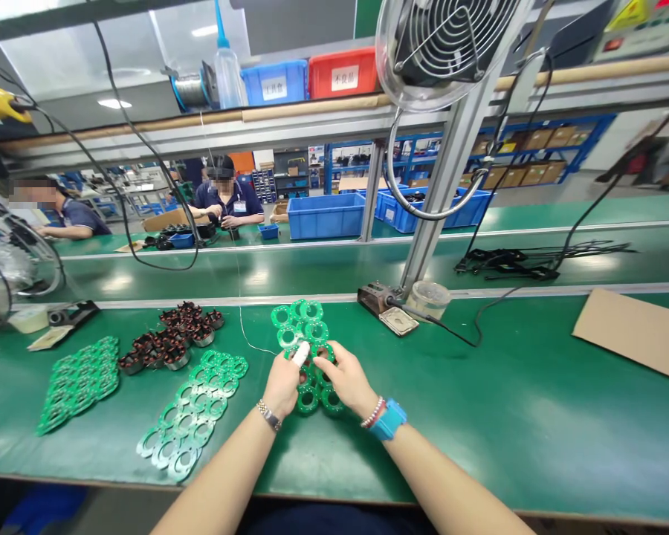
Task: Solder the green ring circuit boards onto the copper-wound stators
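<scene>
A panel of green ring-shaped circuit boards (308,402) is gripped at its two sides in front of me. My left hand (282,385), with a white cover on one digit, is closed on its left edge. On the opposite edge, my right hand (350,380) is closed too, thumb on top. Fingers hide the panel's middle, and whether it touches the bench is unclear. To the left lie another panel of green rings (185,423), a farther stack of green panels (81,379) and a cluster of copper-wound motor stators (170,338).
Behind the panel stand a soldering iron holder (380,299) and a round clear container (428,299). The iron's cable curves right across the green bench (479,431). Cardboard (635,334) lies at far right. A fan (457,37) hangs overhead. Two people sit across the bench.
</scene>
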Demonstrator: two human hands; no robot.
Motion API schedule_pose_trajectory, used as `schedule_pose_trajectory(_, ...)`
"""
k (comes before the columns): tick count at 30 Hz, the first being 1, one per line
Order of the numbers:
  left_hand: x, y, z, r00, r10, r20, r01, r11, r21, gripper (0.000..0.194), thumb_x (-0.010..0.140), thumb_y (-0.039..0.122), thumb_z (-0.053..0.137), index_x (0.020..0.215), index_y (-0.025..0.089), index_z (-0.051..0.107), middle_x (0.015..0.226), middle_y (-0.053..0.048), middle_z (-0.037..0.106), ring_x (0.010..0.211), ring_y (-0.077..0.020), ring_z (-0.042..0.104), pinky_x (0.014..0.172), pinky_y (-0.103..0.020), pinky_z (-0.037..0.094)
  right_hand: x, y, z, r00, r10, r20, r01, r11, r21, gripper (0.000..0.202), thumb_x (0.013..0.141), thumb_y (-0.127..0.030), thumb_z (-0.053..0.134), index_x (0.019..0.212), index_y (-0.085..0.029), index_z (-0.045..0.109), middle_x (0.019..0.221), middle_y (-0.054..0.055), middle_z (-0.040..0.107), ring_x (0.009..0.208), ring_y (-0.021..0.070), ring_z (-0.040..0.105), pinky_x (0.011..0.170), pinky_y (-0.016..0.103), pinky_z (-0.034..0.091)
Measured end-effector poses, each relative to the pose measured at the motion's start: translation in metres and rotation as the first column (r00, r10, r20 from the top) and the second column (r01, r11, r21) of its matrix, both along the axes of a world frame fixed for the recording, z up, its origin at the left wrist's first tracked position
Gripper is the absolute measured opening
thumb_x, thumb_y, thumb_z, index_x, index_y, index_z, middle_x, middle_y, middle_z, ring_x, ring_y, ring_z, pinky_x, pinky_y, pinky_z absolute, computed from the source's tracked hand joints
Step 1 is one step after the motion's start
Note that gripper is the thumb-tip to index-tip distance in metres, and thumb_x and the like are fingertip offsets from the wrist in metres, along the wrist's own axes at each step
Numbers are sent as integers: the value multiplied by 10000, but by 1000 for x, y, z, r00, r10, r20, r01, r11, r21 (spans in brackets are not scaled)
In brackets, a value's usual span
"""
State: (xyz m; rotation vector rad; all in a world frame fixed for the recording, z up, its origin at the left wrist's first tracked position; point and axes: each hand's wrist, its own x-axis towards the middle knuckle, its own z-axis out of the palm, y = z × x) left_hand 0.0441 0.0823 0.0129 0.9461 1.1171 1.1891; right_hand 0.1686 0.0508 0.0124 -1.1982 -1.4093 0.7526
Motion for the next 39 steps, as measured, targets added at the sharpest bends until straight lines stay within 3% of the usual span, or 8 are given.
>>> schedule_pose_trajectory(5, 6, -8, 2, 1000, -15, 17, 15, 1000, -1, 521, 588, 605, 636, 776, 120, 600, 653, -18, 623, 498, -74, 476, 434, -183, 324, -11, 2, -6, 999, -55, -1, 54, 997, 56, 255, 751, -237, 552, 1002, -205, 584, 890, 51, 547, 888, 204, 510, 848, 353, 414)
schedule_pose_trajectory(8, 3, -8, 3, 1000, -27, 1, 27, 1000, 10, 516, 571, 585, 663, 792, 124, 594, 648, -3, 612, 495, -72, 462, 453, -186, 335, -10, 4, -9, 998, -61, -23, 62, 997, 48, 354, 760, -221, 547, 1112, -205, 510, 1004, 72, 543, 943, 199, 519, 849, 350, 427)
schedule_pose_trajectory(15, -6, -10, 4, 967, -36, -253, 86, 977, 193, 411, 624, 511, 655, 762, 124, 636, 659, -18, 633, 605, -142, 528, 569, -235, 408, -7, 6, -13, 1000, -6, -19, 5, 999, -38, 128, 693, -269, 645, 731, -166, 580, 664, -25, 607, 616, 126, 540, 595, 241, 453)
schedule_pose_trajectory(20, -3, -13, 0, 909, 140, -393, -26, 959, 281, 338, 681, 472, 613, 628, 138, 597, 512, 14, 556, 493, -122, 459, 492, -228, 352, -14, 3, -15, 996, -79, -36, 78, 996, -46, 128, 718, -282, 598, 690, -167, 547, 640, -34, 586, 581, 109, 496, 556, 222, 414)
schedule_pose_trajectory(26, 3, -16, -6, 870, 202, -450, -76, 956, 283, 376, 649, 444, 650, 464, 180, 455, 385, 56, 401, 386, -86, 307, 401, -231, 212, -19, -2, -12, 988, -152, -15, 152, 988, -20, 138, 722, -275, 586, 648, -189, 506, 646, -19, 586, 595, 126, 497, 564, 232, 409)
schedule_pose_trajectory(32, 13, -8, 1, 955, 179, -238, -128, 969, 213, 365, 625, 503, 652, 611, 146, 581, 513, 12, 541, 466, -102, 430, 448, -219, 313, -16, -1, -4, 984, -180, 9, 179, 984, 17, 85, 777, -259, 518, 725, -194, 537, 727, 11, 616, 685, 153, 544, 661, 269, 440)
schedule_pose_trajectory(36, 12, 5, 10, 992, 101, -80, -91, 989, 117, 510, 644, 597, 589, 865, 137, 603, 580, 21, 555, 472, -92, 502, 442, -195, 349, -7, 2, 2, 990, -140, 10, 139, 990, 34, 132, 818, -294, 469, 885, -187, 507, 805, 14, 618, 710, 148, 562, 649, 267, 462)
schedule_pose_trajectory(39, 13, 5, 12, 997, 79, -25, -77, 995, 66, 605, 685, 683, 463, 880, 130, 613, 590, -1, 574, 463, -99, 520, 440, -210, 375, -9, 2, 1, 995, -88, 53, 85, 995, 51, 150, 816, -263, 472, 943, -184, 485, 826, 18, 617, 723, 149, 571, 661, 273, 479)
